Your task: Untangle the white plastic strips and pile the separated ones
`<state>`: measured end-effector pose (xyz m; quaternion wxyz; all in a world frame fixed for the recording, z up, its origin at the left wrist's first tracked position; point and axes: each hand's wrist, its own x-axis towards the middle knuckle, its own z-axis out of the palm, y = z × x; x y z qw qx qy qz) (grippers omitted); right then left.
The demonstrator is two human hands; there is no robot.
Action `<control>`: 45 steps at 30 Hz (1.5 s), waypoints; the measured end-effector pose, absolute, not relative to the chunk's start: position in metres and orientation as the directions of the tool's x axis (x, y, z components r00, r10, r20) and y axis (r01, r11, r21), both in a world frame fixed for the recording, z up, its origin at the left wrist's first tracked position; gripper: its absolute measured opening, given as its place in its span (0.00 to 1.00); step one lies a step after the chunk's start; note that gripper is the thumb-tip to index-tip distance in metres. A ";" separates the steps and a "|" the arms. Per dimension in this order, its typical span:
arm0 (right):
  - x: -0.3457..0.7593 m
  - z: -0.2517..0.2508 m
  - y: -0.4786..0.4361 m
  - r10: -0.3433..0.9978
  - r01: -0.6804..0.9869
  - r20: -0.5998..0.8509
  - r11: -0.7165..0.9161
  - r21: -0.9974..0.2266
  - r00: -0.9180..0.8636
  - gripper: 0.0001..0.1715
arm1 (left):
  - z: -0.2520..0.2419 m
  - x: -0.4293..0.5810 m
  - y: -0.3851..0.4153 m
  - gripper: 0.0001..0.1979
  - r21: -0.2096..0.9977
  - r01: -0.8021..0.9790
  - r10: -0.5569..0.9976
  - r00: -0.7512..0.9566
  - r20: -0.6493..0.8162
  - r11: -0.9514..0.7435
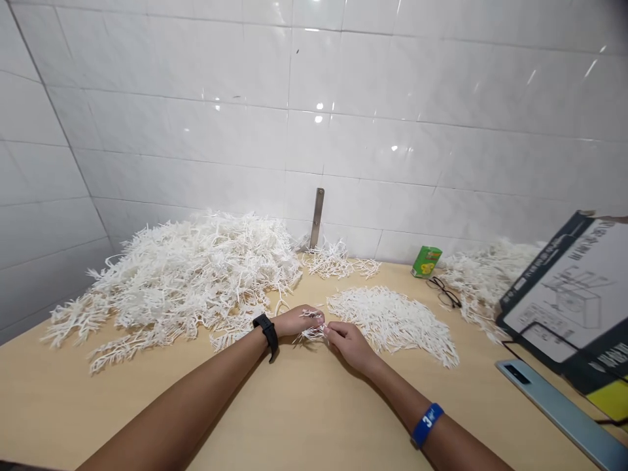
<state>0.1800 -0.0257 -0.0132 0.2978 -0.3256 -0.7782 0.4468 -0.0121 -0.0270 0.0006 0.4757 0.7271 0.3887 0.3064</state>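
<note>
My left hand (298,320), with a black watch on its wrist, is closed around a white branched plastic piece (309,335) whose thin prongs stick out between and below the fingers. Fingertips of my right hand (351,345) pinch the right end of that same piece; just what lies between them is too small to make out. Behind my left hand rises a large heap of white branched pieces (196,275). Beside and beyond my right hand spreads a flatter pile of short white plastic sticks (392,320).
A small branched cluster (328,258) lies by a metal bracket (317,216) at the tiled wall. To the right are a green box (426,261), eyeglasses (445,293), another white pile (490,275), a printed carton (569,301) and a phone (564,412) on the table (304,418).
</note>
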 end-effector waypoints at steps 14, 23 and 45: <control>0.184 0.001 -0.029 0.732 0.110 0.120 0.258 -0.960 -0.670 0.20 | 0.011 -0.012 -0.035 0.19 0.970 0.204 0.815 0.580 -0.012 -0.132; 0.206 0.007 -0.034 0.833 0.121 0.247 0.348 -0.930 -0.494 0.21 | 0.012 -0.013 -0.038 0.13 0.998 0.007 0.895 0.443 0.057 -0.067; 0.198 0.008 -0.032 0.751 0.382 0.365 0.615 -0.689 -0.551 0.20 | 0.020 0.005 -0.043 0.19 0.821 0.366 0.847 0.475 0.240 -0.438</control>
